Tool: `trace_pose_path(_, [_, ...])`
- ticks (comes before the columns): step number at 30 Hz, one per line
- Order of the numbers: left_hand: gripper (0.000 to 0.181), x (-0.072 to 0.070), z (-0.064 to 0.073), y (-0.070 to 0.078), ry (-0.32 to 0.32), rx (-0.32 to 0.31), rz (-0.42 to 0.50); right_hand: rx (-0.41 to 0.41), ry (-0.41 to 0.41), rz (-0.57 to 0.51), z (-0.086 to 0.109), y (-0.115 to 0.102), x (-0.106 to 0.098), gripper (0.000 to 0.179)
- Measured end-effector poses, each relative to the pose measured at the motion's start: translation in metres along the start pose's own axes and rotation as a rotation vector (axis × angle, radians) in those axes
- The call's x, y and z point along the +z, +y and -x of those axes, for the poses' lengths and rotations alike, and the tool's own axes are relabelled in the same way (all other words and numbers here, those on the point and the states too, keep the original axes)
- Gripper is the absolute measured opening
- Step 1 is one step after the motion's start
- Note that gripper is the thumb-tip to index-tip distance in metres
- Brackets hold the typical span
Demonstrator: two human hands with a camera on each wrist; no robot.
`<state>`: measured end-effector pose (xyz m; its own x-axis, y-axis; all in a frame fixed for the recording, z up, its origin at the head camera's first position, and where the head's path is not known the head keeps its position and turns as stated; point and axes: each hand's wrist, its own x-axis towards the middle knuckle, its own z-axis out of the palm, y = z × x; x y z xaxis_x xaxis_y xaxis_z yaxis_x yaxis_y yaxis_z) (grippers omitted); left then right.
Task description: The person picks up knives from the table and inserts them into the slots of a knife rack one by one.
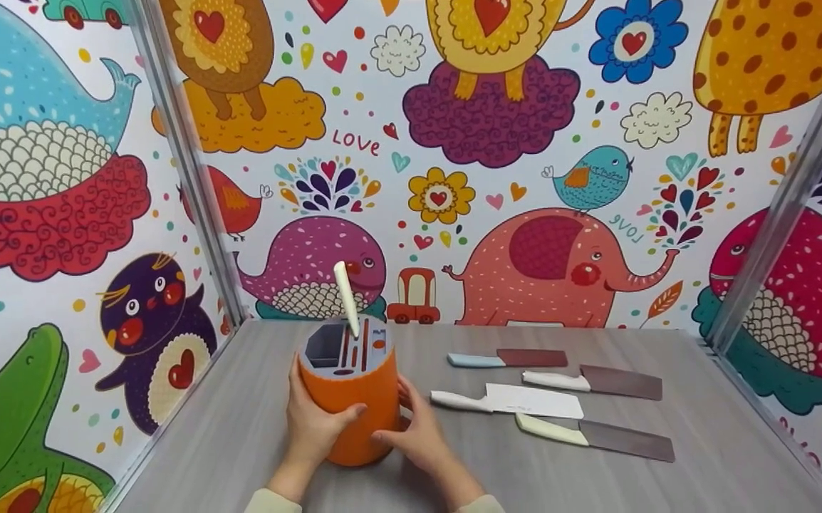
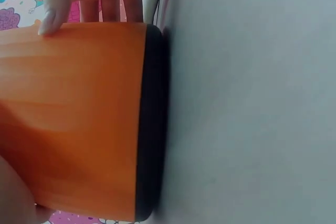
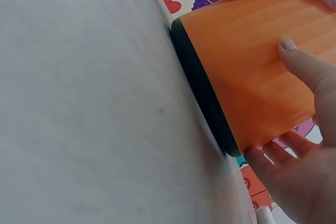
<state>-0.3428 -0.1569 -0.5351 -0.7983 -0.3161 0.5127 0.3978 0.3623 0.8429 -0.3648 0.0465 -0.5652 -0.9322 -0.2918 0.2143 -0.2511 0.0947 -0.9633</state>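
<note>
An orange knife block (image 1: 365, 420) with a grey slotted top and a black base stands on the table. A cream-handled tool (image 1: 347, 299), probably a knife or peeler, rises from a slot in its top, its lower part hidden inside. My left hand (image 1: 315, 424) grips the block's left side, thumb across the front. On the other side my right hand (image 1: 422, 434) holds it, thumb on the front and fingers round the right side. In the right wrist view the right thumb lies on the orange wall (image 3: 252, 72), close above the dark base (image 3: 202, 87).
Right of the block lie several knives: a blue-handled one (image 1: 479, 360), a white-handled one with a brown blade (image 1: 617, 382), a white cleaver (image 1: 532, 401) and a cream-handled one with a brown blade (image 1: 617, 439). Printed panels (image 1: 397, 107) with metal posts enclose the grey table (image 1: 211, 434).
</note>
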Motion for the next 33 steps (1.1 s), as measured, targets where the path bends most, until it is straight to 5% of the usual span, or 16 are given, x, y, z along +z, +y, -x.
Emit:
trace_pose_path(8, [0.132, 0.0, -0.001, -0.004, 0.03, 0.045, -0.008, -0.057, -0.046, -0.063, 0.0, -0.001, -0.007, 0.097])
trace_pose_path(16, [0.135, 0.003, 0.003, -0.006, 0.049, 0.056, -0.022, -0.022, 0.077, -0.026, 0.012, -0.02, -0.052, 0.083])
trace_pose_path(22, [0.135, 0.003, 0.002, -0.005, 0.049, 0.048, -0.023, -0.066, 0.204, 0.161, 0.022, -0.039, -0.112, 0.072])
trace_pose_path(27, [0.136, 0.0, 0.002, -0.006, 0.059, 0.034, -0.024, -0.103, 0.29, 0.496, 0.035, -0.038, -0.163, 0.059])
trace_pose_path(29, [0.137, 0.0, 0.003, -0.006, 0.059, 0.031, -0.026, -0.068, 0.323, 0.605, 0.042, -0.032, -0.181, 0.053])
trace_pose_path(33, [0.137, 0.004, 0.0, -0.004, 0.041, 0.037, -0.018, 0.053, 0.328, 0.649, 0.052, -0.019, -0.212, 0.047])
